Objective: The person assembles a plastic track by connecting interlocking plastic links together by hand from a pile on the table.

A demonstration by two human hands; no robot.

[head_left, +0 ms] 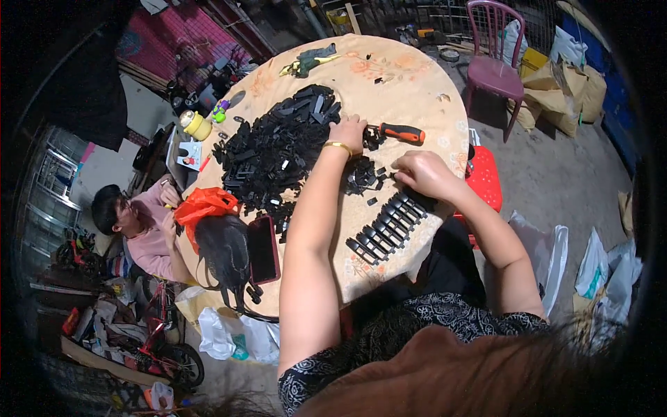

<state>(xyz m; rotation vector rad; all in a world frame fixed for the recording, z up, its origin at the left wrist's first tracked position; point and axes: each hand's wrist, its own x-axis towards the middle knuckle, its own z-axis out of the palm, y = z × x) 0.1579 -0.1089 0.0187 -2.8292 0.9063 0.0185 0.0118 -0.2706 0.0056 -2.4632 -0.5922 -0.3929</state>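
My left hand, with a gold bangle at the wrist, is bent down at the right edge of a big heap of black plastic parts. Its fingers curl under, and what they hold is hidden. A smaller cluster of black pieces lies just below it. My right hand is pinched closed over the table near the loose small parts; anything in its fingertips is too small to name. Below it, a slanting row of several matching black pieces lies side by side. An orange-and-black-handled screwdriver rests beyond both hands.
The round table has a floral cloth. A dark phone, a black bag and a red plastic bag lie left of my forearm. Another person sits at the left. A purple chair and red stool stand right.
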